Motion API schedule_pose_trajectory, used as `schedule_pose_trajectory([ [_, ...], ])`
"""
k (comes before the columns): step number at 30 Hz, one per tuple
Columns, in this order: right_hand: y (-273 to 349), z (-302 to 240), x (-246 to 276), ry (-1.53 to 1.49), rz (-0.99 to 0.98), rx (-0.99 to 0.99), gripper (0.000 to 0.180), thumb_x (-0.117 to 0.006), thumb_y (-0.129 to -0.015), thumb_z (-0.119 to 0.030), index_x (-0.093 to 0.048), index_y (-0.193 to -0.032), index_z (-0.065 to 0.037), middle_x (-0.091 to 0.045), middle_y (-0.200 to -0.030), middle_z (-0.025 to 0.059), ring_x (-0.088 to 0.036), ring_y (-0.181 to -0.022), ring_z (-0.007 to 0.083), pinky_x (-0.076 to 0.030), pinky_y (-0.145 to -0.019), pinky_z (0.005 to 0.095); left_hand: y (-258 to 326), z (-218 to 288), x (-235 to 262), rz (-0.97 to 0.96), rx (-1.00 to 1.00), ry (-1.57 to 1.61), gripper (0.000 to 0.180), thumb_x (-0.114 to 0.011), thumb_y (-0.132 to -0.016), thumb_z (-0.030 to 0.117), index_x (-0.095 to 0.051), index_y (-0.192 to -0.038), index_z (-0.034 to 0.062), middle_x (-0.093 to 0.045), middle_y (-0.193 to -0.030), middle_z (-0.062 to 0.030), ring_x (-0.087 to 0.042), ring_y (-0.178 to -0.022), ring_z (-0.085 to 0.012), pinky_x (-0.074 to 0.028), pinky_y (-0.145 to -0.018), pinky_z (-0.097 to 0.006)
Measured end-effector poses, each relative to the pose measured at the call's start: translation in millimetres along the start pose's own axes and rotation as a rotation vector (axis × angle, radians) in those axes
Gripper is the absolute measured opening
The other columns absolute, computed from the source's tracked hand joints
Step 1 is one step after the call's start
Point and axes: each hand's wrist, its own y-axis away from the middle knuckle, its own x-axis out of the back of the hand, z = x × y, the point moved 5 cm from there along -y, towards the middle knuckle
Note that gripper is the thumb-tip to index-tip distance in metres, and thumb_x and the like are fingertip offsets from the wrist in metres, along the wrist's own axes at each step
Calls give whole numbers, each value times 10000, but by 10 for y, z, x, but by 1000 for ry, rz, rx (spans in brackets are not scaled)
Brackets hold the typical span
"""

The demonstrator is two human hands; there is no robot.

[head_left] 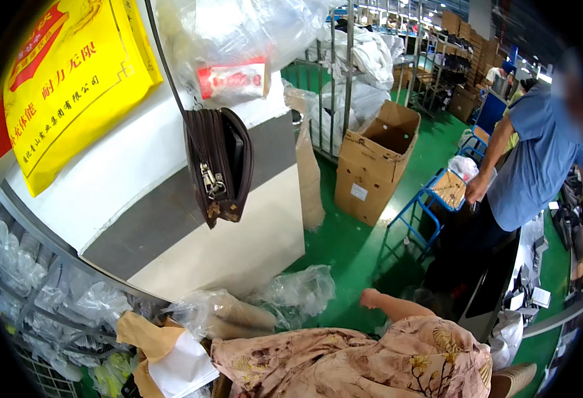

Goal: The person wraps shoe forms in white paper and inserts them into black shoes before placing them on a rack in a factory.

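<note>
A: What is the grip doing?

B: Only one hand [369,298] shows, low in the middle, past a floral sleeve [371,358]. It looks loosely curled with nothing in it, but it is small and I cannot tell which hand it is, nor whether it is clenched.

A: What lies nearest?

B: Just to its left a crumpled clear plastic bag [298,292] on the green floor [357,252], apart from the fingers. Further left, more plastic wrap over brown paper rolls [228,317].

A: And containers?

B: Beyond the hand an open cardboard box [374,162] stands on the floor; its inside is dark, contents unclear. Up and left of the hand, a brown zipped pouch [220,166] hangs against a white and grey pillar [172,219]. Far left, a wire rack [46,298] holds clear bags. To the right stands a person in a blue shirt [536,159].
</note>
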Motion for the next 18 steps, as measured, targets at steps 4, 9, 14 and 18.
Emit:
schedule_pose_trajectory([
  [4, 33, 20, 71, -10, 16, -49, 198, -522, -756, -211, -598, -641, -69, -562, -514, 76, -559, -434, 207, -465, -415, 340, -66, -32, -53, -18, 45, 51, 235, -541, -825, 178, -586, -681, -2, -541, -553, -111, -497, -488, -188, -384, -460, -333],
  [9, -289, -62, 1, 141, 66, 192, 167, -536, -755, -204, -616, -713, -64, -572, -537, 71, -566, -460, 219, -477, -454, 359, -80, -22, -67, -18, 68, 93, 231, -538, -826, 172, -586, -681, -2, -537, -552, -105, -492, -488, -183, -381, -458, -328],
  [14, -138, -378, -11, -107, 48, 162, 218, -539, -760, -219, -627, -837, -34, -608, -642, 103, -591, -541, 227, -491, -532, 374, -91, -94, -47, -9, 98, 129, 228, -536, -827, 167, -586, -682, -2, -534, -552, -98, -487, -487, -177, -378, -456, -323],
  [18, -42, -476, 13, -90, 22, 130, 244, -538, -757, -230, -626, -856, -26, -612, -667, 119, -594, -559, 219, -492, -535, 368, -91, -125, -61, -11, 112, 152, 225, -535, -828, 162, -586, -683, -2, -531, -552, -93, -483, -486, -172, -375, -454, -319],
])
